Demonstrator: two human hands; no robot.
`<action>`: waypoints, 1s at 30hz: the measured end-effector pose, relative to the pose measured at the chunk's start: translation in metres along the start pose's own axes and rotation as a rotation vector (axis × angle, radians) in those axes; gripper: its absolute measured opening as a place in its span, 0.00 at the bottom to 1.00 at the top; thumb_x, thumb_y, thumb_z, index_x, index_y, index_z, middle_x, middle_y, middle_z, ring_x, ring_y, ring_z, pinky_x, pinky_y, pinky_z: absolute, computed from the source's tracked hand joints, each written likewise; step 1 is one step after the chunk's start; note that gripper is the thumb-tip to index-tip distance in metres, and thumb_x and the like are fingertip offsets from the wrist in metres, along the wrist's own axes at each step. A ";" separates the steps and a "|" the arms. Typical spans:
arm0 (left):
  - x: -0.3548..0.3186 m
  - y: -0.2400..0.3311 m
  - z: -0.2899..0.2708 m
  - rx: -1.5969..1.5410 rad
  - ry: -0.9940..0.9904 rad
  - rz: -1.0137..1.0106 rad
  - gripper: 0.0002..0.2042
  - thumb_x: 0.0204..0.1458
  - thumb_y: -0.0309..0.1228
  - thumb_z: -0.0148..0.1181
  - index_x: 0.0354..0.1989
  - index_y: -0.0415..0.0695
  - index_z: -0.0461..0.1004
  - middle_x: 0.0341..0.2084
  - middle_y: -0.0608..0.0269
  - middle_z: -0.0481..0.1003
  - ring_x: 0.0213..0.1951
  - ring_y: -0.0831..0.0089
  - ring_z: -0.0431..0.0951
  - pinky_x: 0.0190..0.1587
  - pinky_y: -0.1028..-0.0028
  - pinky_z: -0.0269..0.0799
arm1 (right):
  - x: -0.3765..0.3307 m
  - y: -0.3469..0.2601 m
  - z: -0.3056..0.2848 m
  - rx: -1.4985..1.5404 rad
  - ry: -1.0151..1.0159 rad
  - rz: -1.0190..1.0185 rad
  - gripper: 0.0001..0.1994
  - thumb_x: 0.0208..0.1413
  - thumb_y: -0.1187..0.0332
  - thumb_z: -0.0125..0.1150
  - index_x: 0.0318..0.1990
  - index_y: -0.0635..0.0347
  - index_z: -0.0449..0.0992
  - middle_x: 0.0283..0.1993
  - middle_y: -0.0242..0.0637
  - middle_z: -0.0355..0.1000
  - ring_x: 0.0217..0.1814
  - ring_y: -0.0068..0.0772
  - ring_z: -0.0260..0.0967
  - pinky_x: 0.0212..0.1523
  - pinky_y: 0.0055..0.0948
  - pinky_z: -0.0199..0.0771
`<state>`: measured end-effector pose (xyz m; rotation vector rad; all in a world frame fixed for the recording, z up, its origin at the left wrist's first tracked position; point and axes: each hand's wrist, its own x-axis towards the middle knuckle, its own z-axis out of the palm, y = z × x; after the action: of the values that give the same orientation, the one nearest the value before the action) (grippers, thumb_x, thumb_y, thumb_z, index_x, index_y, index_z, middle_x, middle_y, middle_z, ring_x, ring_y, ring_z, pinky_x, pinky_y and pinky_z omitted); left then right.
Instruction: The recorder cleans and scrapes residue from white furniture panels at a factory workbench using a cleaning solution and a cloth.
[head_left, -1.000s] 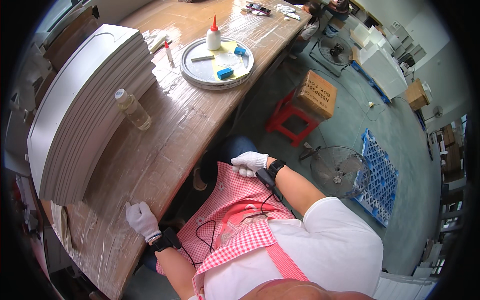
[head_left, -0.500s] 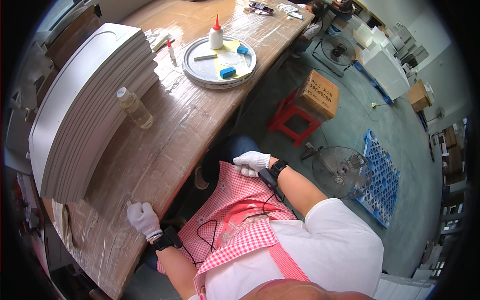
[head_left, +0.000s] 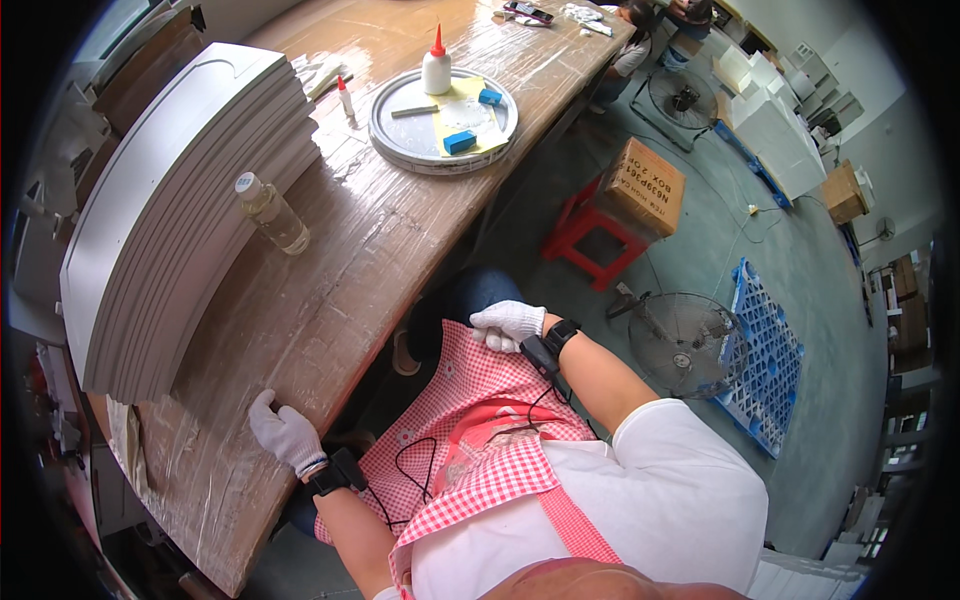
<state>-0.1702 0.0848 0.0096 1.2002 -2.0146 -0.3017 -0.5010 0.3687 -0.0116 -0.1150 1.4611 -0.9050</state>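
Observation:
My left hand (head_left: 285,432), in a white knit glove, rests on the film-covered table (head_left: 330,290) near its front edge. One finger sticks out from the others, and nothing is held. My right hand (head_left: 507,325), gloved alike, lies on my thigh over the red-checked apron (head_left: 480,385); its fingers are curled in with nothing visible in them. Left of my left hand stands a tall stack of white panels (head_left: 190,210) with a curved edge. A clear bottle (head_left: 275,215) of liquid with a white cap leans by the stack.
Farther back on the table, a round grey lid (head_left: 395,142) carries a red-tipped glue bottle (head_left: 437,73), blue blocks (head_left: 459,142) and yellow paper. A red stool (head_left: 590,245) with a carton (head_left: 642,188), a floor fan (head_left: 685,345) and a blue pallet (head_left: 770,370) stand at right.
My left hand has shifted slightly, with one finger lifting away from the rest. My right hand stays on my thigh. The whole view has moved a little.

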 end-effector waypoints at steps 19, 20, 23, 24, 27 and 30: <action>0.002 -0.001 -0.002 0.057 -0.073 0.032 0.08 0.49 0.22 0.55 0.36 0.39 0.79 0.40 0.51 0.79 0.46 0.54 0.77 0.55 0.61 0.70 | -0.002 0.001 -0.003 -0.023 0.000 -0.011 0.20 0.66 0.48 0.54 0.39 0.57 0.79 0.20 0.27 0.70 0.16 0.20 0.61 0.16 0.25 0.61; 0.002 -0.002 -0.002 0.056 -0.074 0.031 0.08 0.49 0.22 0.55 0.36 0.39 0.79 0.40 0.51 0.79 0.46 0.54 0.77 0.55 0.62 0.70 | -0.001 0.001 -0.004 -0.020 -0.007 -0.008 0.20 0.66 0.48 0.54 0.39 0.57 0.79 0.20 0.26 0.70 0.17 0.20 0.62 0.16 0.25 0.61; 0.002 -0.002 -0.002 0.059 -0.076 0.029 0.08 0.49 0.22 0.56 0.36 0.39 0.79 0.40 0.52 0.79 0.46 0.55 0.77 0.55 0.62 0.70 | 0.000 0.002 -0.004 -0.017 -0.011 -0.008 0.20 0.66 0.48 0.54 0.38 0.57 0.79 0.20 0.26 0.70 0.16 0.20 0.62 0.16 0.25 0.61; 0.002 -0.002 -0.002 0.059 -0.076 0.029 0.08 0.49 0.22 0.56 0.36 0.39 0.79 0.40 0.52 0.79 0.46 0.55 0.77 0.55 0.62 0.70 | 0.000 0.003 -0.004 -0.016 -0.008 -0.011 0.20 0.66 0.48 0.54 0.38 0.57 0.79 0.20 0.26 0.70 0.16 0.20 0.61 0.16 0.25 0.61; 0.002 -0.003 -0.002 0.061 -0.070 0.034 0.07 0.49 0.22 0.56 0.36 0.39 0.79 0.39 0.52 0.79 0.46 0.55 0.77 0.55 0.62 0.70 | 0.003 0.004 -0.005 -0.009 -0.023 -0.012 0.20 0.66 0.48 0.54 0.39 0.57 0.79 0.20 0.26 0.69 0.16 0.20 0.61 0.16 0.25 0.61; 0.002 -0.003 -0.002 0.047 -0.072 0.034 0.07 0.49 0.22 0.56 0.35 0.40 0.79 0.39 0.52 0.79 0.46 0.55 0.77 0.55 0.62 0.70 | 0.004 0.004 -0.005 -0.006 -0.022 -0.006 0.20 0.66 0.48 0.54 0.39 0.57 0.79 0.20 0.26 0.69 0.16 0.20 0.61 0.16 0.24 0.61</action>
<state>-0.1678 0.0823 0.0102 1.1976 -2.1125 -0.2862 -0.5042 0.3717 -0.0180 -0.1340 1.4438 -0.9015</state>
